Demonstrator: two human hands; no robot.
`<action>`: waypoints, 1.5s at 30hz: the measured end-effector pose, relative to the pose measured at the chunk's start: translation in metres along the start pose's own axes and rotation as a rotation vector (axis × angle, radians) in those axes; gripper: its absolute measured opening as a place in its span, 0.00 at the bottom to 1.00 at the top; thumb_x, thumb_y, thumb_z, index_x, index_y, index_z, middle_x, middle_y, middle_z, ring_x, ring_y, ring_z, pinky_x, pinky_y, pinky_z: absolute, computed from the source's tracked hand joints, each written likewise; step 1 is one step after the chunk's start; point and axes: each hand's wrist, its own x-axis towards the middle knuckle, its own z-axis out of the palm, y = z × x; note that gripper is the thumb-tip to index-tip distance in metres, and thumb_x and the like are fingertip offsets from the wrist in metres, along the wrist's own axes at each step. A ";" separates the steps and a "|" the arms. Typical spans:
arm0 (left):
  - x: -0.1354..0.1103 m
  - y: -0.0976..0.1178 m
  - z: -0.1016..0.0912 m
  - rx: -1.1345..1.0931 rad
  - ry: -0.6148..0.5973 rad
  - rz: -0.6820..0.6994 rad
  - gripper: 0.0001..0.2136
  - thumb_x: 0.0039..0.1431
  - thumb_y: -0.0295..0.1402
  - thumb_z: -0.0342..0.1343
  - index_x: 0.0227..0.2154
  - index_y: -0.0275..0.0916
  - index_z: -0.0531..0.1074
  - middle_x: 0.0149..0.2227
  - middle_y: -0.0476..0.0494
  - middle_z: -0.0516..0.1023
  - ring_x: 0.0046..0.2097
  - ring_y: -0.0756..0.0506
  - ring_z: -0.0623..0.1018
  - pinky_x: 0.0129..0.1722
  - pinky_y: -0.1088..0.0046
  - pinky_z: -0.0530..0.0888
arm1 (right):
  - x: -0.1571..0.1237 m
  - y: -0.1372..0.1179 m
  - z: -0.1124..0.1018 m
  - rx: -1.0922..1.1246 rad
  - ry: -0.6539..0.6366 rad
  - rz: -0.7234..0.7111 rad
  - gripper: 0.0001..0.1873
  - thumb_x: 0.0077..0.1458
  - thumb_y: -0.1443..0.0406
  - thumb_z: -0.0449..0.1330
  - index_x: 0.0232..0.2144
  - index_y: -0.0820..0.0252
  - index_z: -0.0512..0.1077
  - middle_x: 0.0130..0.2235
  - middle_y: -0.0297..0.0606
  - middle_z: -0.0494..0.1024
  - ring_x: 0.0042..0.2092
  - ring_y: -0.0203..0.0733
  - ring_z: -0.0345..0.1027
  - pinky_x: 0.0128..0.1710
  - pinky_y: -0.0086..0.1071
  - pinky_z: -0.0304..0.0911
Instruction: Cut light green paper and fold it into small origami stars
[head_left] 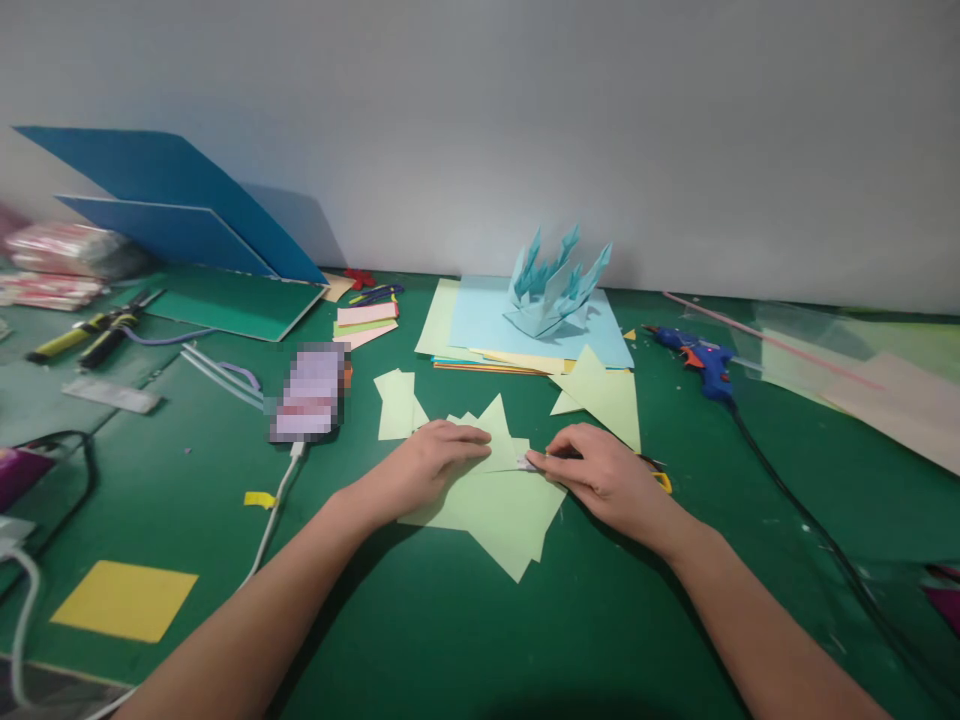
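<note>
Several pale green paper pieces [495,500], some with pointed corners, lie overlapped in front of me. My left hand [442,460] rests on them from the left, its fingers stretched out over a pointed piece. At their right edge my right hand [600,475] is closed, with thumb and index fingertips at a small whitish thing [525,461] whose kind I cannot make out. Behind my right hand lie more green pieces [596,395]. A yellow handle loop [661,482] shows partly beside that hand. Other green scraps [397,405] lie beyond my left hand.
A light blue folded-paper piece [551,300] with pointed spikes stands on stacked coloured sheets [469,330]. A blue glue gun [705,362] with a black cord lies right. Left are a plugged-in phone [309,395], pliers [109,325], a blue folder [202,225] and a yellow sheet [124,600].
</note>
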 end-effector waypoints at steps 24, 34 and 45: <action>0.001 0.000 0.000 -0.076 0.022 -0.026 0.13 0.65 0.26 0.43 0.45 0.38 0.71 0.51 0.39 0.75 0.53 0.44 0.72 0.52 0.59 0.70 | 0.001 -0.010 0.003 -0.013 -0.019 0.007 0.17 0.64 0.68 0.46 0.43 0.59 0.75 0.31 0.43 0.71 0.33 0.43 0.61 0.30 0.35 0.59; -0.005 -0.002 -0.006 -0.094 -0.020 -0.052 0.18 0.61 0.20 0.43 0.49 0.41 0.69 0.54 0.42 0.72 0.55 0.45 0.71 0.54 0.59 0.69 | 0.000 -0.013 0.003 0.012 -0.026 0.025 0.16 0.64 0.67 0.47 0.43 0.59 0.74 0.31 0.43 0.70 0.33 0.42 0.61 0.30 0.33 0.58; -0.005 -0.006 -0.005 -0.124 -0.010 -0.047 0.18 0.60 0.20 0.44 0.49 0.41 0.69 0.53 0.41 0.73 0.54 0.45 0.71 0.53 0.58 0.69 | 0.008 -0.024 0.010 -0.031 -0.022 0.014 0.15 0.63 0.68 0.49 0.42 0.61 0.75 0.30 0.42 0.70 0.32 0.41 0.59 0.28 0.32 0.55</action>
